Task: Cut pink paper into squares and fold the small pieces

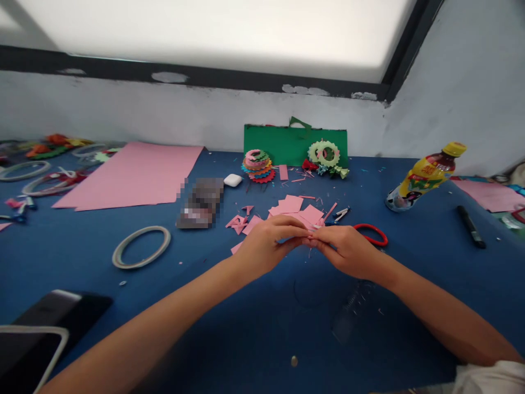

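My left hand (pixel 268 243) and my right hand (pixel 346 249) meet over the blue table (pixel 229 306), fingertips pinched together on a small folded pink paper piece (pixel 310 230). Both hands are closed on it. Just behind them lie several cut pink paper squares (pixel 293 208) and pink scraps (pixel 240 221). Red-handled scissors (pixel 375 234) rest right behind my right hand, partly hidden by it.
A large pink sheet (pixel 135 175) lies at the back left, a tape ring (pixel 141 247) at the left. Green card (pixel 295 143) with paper wreaths stands by the wall. A yellow-capped bottle (pixel 426 176) and black marker (pixel 471 226) lie at the right; a phone (pixel 45 328) at the near left.
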`<act>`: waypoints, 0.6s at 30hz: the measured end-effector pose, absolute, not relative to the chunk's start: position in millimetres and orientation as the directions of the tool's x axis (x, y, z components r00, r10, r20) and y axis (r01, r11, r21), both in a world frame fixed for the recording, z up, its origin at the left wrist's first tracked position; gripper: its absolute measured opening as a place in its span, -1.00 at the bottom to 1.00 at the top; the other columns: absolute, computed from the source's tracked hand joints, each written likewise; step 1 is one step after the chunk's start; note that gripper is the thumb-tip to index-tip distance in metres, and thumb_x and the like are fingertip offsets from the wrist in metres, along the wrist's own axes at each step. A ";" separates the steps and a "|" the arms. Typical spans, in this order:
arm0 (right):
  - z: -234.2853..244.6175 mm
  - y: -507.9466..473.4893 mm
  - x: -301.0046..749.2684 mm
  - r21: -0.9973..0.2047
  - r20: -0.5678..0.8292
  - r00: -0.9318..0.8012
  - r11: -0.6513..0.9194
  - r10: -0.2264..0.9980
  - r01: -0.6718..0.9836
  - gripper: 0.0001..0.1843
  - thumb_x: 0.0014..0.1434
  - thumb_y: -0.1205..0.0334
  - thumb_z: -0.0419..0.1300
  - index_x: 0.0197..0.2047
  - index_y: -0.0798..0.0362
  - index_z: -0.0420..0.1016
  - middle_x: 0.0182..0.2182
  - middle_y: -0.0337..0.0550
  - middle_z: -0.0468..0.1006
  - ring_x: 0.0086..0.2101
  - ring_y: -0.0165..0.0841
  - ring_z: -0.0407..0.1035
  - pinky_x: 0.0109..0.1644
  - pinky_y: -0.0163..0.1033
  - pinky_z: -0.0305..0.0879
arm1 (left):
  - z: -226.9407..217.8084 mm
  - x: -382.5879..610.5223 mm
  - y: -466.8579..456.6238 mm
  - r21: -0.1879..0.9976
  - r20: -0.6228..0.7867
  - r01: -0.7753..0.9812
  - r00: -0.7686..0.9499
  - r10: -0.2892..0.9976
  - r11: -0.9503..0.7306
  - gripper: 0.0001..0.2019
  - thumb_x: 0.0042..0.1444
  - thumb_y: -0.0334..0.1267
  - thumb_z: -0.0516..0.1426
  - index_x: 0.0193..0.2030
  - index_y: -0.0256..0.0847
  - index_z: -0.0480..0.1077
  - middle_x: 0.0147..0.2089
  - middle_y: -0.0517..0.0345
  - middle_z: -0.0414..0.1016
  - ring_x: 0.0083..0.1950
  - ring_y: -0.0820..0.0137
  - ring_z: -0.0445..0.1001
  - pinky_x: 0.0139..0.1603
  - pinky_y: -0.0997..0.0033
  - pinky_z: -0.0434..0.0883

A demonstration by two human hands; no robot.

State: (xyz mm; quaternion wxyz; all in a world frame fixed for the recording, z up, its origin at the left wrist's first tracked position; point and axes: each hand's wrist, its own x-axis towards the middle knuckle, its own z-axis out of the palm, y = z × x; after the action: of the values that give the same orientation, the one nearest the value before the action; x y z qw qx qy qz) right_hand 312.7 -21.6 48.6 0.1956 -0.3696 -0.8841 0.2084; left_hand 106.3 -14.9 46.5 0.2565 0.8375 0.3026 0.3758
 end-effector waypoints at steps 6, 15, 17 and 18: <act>48.1 -21.8 312.9 -0.457 0.226 -0.661 0.677 0.716 0.577 -0.74 0.31 0.22 -0.03 -0.25 0.09 0.46 -0.36 -0.15 0.51 -0.35 -0.38 0.33 -0.24 -0.30 0.16 | 41.2 106.0 -17.6 0.580 0.517 0.357 0.533 0.670 -0.732 -0.83 0.18 -0.35 0.10 -0.19 -0.20 0.52 -0.32 0.08 0.56 -0.32 0.42 0.48 -0.31 0.44 0.41; 59.9 -15.9 318.3 -0.440 0.271 -0.752 0.772 0.601 0.458 -0.76 0.31 0.21 -0.04 -0.21 0.08 0.42 -0.31 -0.13 0.50 -0.26 -0.35 0.34 -0.11 -0.25 0.19 | 50.8 111.6 -26.0 0.654 0.516 0.321 0.473 0.714 -0.685 -0.85 0.15 -0.33 0.11 -0.25 -0.19 0.53 -0.38 0.12 0.56 -0.40 0.46 0.47 -0.37 0.50 0.40; 59.8 -4.4 329.0 -0.444 0.191 -0.745 0.733 0.640 0.516 -0.77 0.30 0.15 0.00 -0.16 0.08 0.41 -0.24 -0.11 0.49 -0.21 -0.33 0.34 -0.11 -0.25 0.21 | 51.6 111.1 -24.9 0.690 0.497 0.330 0.431 0.753 -0.644 -0.86 0.15 -0.31 0.12 -0.26 -0.19 0.53 -0.38 0.13 0.55 -0.39 0.47 0.46 -0.36 0.51 0.39; 58.3 3.2 336.7 -0.416 0.156 -0.712 0.699 0.685 0.582 -0.76 0.27 0.12 0.04 -0.12 0.07 0.40 -0.19 -0.09 0.49 -0.18 -0.31 0.34 -0.10 -0.24 0.21 | 51.6 110.6 -23.7 0.703 0.484 0.342 0.411 0.772 -0.623 -0.86 0.15 -0.29 0.12 -0.28 -0.19 0.53 -0.38 0.13 0.55 -0.39 0.46 0.46 -0.35 0.50 0.39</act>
State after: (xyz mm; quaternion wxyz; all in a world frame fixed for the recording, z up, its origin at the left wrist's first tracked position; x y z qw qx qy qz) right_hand 336.7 3.2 58.3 0.1513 -0.3483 -0.9092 0.1706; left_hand 110.6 -23.7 51.6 0.2587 0.7992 0.3485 0.4159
